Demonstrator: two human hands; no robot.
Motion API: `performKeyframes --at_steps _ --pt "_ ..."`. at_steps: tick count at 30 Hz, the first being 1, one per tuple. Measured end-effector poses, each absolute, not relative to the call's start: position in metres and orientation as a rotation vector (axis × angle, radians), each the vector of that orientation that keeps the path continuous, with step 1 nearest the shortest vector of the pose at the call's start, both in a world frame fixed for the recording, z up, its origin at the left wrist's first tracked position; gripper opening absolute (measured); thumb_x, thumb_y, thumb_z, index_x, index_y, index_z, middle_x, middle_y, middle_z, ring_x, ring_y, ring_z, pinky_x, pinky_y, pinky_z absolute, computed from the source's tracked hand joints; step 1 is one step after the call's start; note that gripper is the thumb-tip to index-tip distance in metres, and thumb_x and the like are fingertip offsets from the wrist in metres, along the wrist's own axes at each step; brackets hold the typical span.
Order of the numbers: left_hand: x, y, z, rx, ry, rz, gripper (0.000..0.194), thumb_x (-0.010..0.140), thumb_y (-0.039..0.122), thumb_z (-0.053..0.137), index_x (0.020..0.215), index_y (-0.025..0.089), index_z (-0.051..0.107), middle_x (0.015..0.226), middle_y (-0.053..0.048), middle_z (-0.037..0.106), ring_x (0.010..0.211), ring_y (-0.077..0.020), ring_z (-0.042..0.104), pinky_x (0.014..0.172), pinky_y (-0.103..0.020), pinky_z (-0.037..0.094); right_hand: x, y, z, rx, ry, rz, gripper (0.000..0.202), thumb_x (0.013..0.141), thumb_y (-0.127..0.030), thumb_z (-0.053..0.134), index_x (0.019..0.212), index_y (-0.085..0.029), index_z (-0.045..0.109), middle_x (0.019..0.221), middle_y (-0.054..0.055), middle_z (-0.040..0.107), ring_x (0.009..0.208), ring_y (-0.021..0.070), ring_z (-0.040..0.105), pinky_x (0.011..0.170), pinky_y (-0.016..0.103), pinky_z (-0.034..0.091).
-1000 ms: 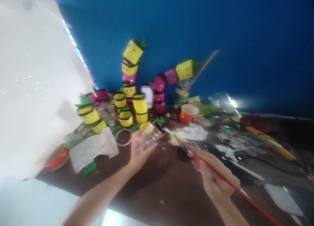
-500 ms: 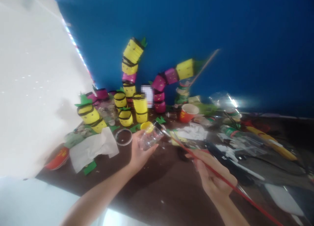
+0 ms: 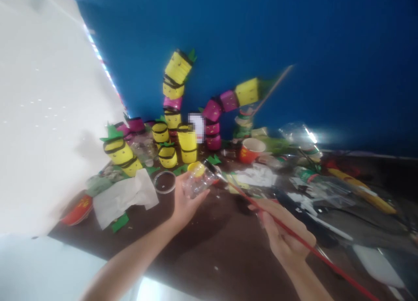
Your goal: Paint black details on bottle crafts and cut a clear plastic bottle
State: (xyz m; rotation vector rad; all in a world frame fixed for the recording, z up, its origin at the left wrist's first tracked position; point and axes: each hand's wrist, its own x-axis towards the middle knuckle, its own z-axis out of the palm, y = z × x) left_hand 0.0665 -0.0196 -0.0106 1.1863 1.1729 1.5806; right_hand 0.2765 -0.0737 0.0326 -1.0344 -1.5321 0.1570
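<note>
My left hand (image 3: 187, 205) is wrapped round a clear plastic cup-like piece (image 3: 200, 182), tilted above the dark table (image 3: 209, 249). My right hand (image 3: 284, 231) grips a long red-handled paintbrush (image 3: 302, 242). The brush's dark tip (image 3: 210, 167) lies against or right by the rim of the clear piece; blur hides the exact contact. Just left of my left hand rests a clear round ring or lid (image 3: 164, 182). Behind it stand yellow painted cups with black bands and green leaves (image 3: 167, 156), and a taller yellow stack (image 3: 187, 144).
Curved stacks of yellow and magenta cups (image 3: 213, 112) lean near the blue wall (image 3: 294, 31). A red paper cup (image 3: 252, 150), crumpled tissue (image 3: 257, 175), plastic bottles (image 3: 313, 179) and a yellow tool (image 3: 362, 190) crowd the right. On the left lie white paper (image 3: 124, 201) and a red bowl (image 3: 77, 210).
Almost nothing differs. The brush tip has shifted very slightly up and left along the rim of the clear piece; both hands keep their hold.
</note>
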Motion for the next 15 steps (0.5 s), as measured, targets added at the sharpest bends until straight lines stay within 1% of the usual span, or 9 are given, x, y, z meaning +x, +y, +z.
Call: performKeyframes --at_steps 6,10,12,15 --pt "0.065 -0.018 -0.011 1.165 1.207 1.587 0.071 0.058 0.033 0.084 0.117 0.022 0.045 0.111 -0.007 0.06 0.104 -0.0251 0.063 0.091 -0.04 0.05 0.281 -0.072 0.027 -0.974 -1.542 0.146 0.02 0.082 -0.011 0.059 0.093 -0.023 0.071 0.081 0.004 0.074 0.075 0.0211 0.071 0.076 0.038 0.058" --pt "0.065 -0.017 -0.012 1.144 1.188 1.608 0.072 0.059 0.032 0.083 0.119 0.023 0.044 0.113 -0.007 0.058 0.105 -0.024 0.062 0.092 -0.04 0.05 0.29 -0.071 0.016 -0.952 -1.515 0.165 0.018 0.082 -0.012 0.059 0.091 -0.022 0.071 0.089 0.006 0.074 0.084 0.0237 0.07 0.081 0.042 0.056" --pt "0.065 -0.017 -0.014 1.139 1.172 1.61 0.071 0.059 0.032 0.083 0.118 0.023 0.044 0.114 -0.007 0.057 0.105 -0.0238 0.062 0.092 -0.04 0.05 0.292 -0.071 0.013 -0.926 -1.469 0.14 0.02 0.082 -0.011 0.06 0.092 -0.023 0.072 0.092 0.006 0.074 0.088 0.0242 0.069 0.081 0.041 0.056" --pt "0.066 -0.017 -0.016 1.193 1.175 1.617 0.068 0.059 0.031 0.083 0.116 0.023 0.046 0.116 -0.007 0.055 0.106 -0.0241 0.06 0.092 -0.04 0.05 0.288 -0.071 0.015 -0.918 -1.438 0.103 0.026 0.081 -0.007 0.061 0.098 -0.023 0.071 0.091 0.005 0.074 0.084 0.022 0.071 0.078 0.037 0.057"
